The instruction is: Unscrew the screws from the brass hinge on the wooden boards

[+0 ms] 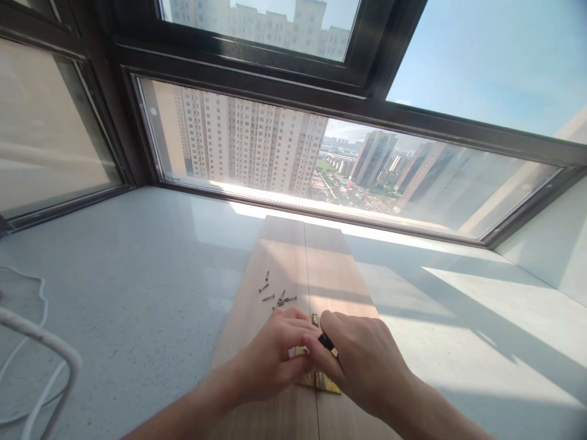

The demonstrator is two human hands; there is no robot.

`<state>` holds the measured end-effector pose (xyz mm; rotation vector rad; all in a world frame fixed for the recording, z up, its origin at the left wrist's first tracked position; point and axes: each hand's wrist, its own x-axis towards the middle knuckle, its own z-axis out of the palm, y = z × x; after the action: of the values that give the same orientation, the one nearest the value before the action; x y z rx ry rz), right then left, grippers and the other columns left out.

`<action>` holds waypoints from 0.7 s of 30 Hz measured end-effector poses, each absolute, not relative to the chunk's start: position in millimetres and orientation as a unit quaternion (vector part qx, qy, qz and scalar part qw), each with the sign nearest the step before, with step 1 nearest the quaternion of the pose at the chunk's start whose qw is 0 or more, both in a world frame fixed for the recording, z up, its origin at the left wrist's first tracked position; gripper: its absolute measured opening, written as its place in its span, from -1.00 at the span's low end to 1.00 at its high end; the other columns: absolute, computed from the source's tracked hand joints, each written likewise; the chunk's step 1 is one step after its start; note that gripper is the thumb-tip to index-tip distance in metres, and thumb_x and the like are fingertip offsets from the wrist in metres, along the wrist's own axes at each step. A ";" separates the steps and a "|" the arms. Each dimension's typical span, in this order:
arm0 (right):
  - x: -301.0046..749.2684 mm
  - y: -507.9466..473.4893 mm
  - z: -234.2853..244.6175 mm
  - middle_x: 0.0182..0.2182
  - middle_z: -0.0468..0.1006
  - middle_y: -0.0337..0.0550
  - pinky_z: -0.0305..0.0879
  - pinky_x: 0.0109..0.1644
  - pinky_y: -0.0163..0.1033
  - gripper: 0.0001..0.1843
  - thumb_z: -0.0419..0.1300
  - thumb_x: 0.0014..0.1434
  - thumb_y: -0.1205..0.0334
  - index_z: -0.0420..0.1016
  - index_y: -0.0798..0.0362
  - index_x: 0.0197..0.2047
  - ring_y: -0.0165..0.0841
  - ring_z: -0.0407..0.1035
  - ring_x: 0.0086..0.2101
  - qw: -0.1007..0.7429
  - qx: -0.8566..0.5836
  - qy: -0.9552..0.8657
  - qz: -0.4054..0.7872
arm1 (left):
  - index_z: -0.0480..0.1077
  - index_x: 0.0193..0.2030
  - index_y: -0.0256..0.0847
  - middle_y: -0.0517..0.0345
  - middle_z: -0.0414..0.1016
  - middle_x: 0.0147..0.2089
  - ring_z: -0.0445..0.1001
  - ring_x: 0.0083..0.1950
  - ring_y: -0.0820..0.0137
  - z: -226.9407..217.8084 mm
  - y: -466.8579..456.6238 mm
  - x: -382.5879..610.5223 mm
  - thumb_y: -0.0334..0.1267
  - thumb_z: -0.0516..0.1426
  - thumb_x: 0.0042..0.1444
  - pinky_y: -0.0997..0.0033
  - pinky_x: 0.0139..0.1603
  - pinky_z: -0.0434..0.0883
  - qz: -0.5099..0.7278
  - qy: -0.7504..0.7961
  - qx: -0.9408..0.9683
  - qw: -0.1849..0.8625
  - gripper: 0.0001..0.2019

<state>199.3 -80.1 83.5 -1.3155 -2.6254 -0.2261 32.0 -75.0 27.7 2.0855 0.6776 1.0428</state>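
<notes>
My right hand is closed around a screwdriver; only a short black piece of it shows between the fingers. My left hand meets it from the left, thumb and fingers pinched together over a brass hinge. Whatever those fingertips grip is hidden. The hinge lies across the seam between a left wooden board and a right wooden board, partly covered by both hands. Several loose screws are scattered on the left board, just beyond my left hand.
The boards lie on a pale speckled windowsill and reach toward the window frame. A white cable and a bent white tube are at the left edge. Sunlight and shadow stripes cross the right side.
</notes>
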 end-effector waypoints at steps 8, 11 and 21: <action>189.0 -103.0 87.1 -0.68 0.44 -0.18 -0.28 -0.52 -0.28 -0.47 -0.08 0.26 -0.12 0.31 0.01 -0.59 -0.34 0.29 -0.65 0.078 -0.561 -0.820 -0.079 | 0.42 -0.44 -0.20 0.24 0.51 -0.41 0.33 -0.25 0.40 22.1 -86.1 36.0 -0.39 0.17 0.06 0.32 -0.05 0.18 0.426 0.324 0.780 0.323 -0.92; 188.5 -103.3 91.2 -0.64 0.50 -0.18 -0.28 -0.51 -0.25 -0.54 -0.08 0.28 -0.01 0.37 0.00 -0.55 -0.30 0.34 -0.62 0.052 -0.552 -0.830 -0.053 | 0.45 -0.36 -0.21 0.16 0.53 -0.32 0.35 -0.18 0.36 27.7 -86.3 33.0 -0.39 0.16 0.06 0.30 0.00 0.19 0.420 0.306 0.787 0.332 -0.96; 200.2 -97.4 120.9 -0.44 0.58 -0.25 -0.12 -0.47 -0.26 -0.83 0.07 0.22 0.16 0.41 -0.03 -0.37 -0.25 0.43 -0.48 -0.037 -0.445 -0.892 0.073 | 0.39 -0.35 -0.23 0.15 0.48 -0.35 0.40 -0.23 0.43 40.9 -74.1 24.6 -0.20 0.06 0.23 0.35 0.04 0.22 0.324 0.203 0.853 0.354 -0.80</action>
<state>200.2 -97.4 120.9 -1.4310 -2.8708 0.2360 24.6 -74.1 40.9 2.2054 0.5255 0.8382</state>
